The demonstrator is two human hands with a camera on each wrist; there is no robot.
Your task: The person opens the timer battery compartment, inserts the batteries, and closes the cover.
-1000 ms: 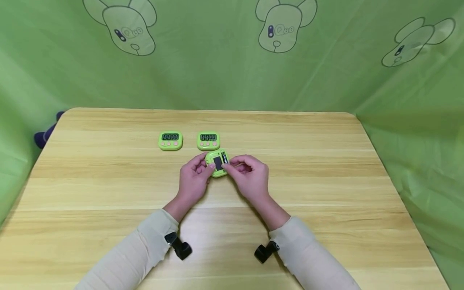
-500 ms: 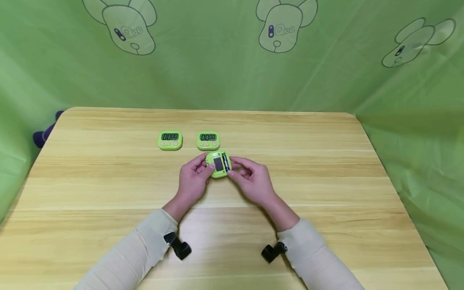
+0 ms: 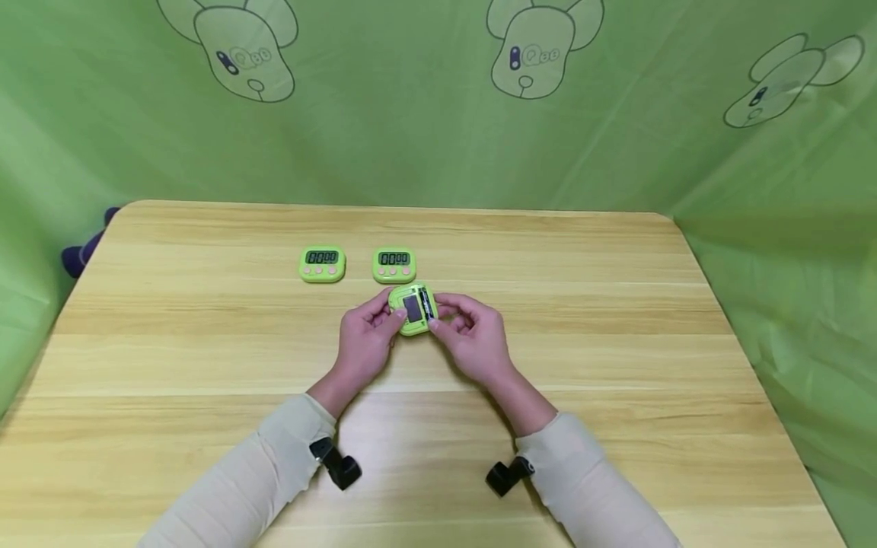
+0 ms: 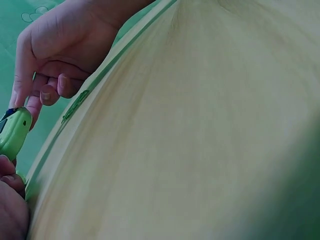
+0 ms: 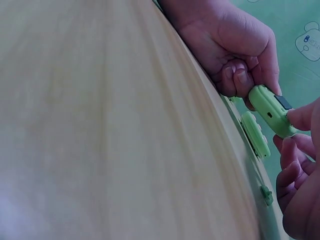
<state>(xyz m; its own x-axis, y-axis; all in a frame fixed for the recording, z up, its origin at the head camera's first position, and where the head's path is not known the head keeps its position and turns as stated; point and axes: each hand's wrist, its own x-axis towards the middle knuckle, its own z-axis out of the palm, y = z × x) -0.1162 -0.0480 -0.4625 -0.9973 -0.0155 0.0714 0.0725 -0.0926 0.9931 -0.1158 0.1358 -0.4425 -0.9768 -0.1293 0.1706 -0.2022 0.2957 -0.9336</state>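
Note:
A green digital timer (image 3: 413, 309) is held back side up just above the table, with its battery compartment uncovered. Inside the slot on its right side lies a dark battery (image 3: 426, 303). My left hand (image 3: 364, 338) grips the timer's left edge, thumb on the back and fingers beneath. At the right edge, my right hand (image 3: 474, 339) pinches the timer, its thumb close to the battery's near end. In the right wrist view, the right thumb presses on top of the timer (image 5: 272, 111) while fingers lie under it.
Two more green timers, one at left (image 3: 322, 264) and one nearer the middle (image 3: 393, 265), lie face up behind my hands. A small green piece (image 5: 267, 195), kind unclear, sits on the wooden table (image 3: 617, 320). Green curtains (image 3: 411, 144) surround the table.
My right thumb has come off the battery's middle and moved to its near end, uncovering the battery. The right hand shifted right, then slightly back left. The left hand stayed still.

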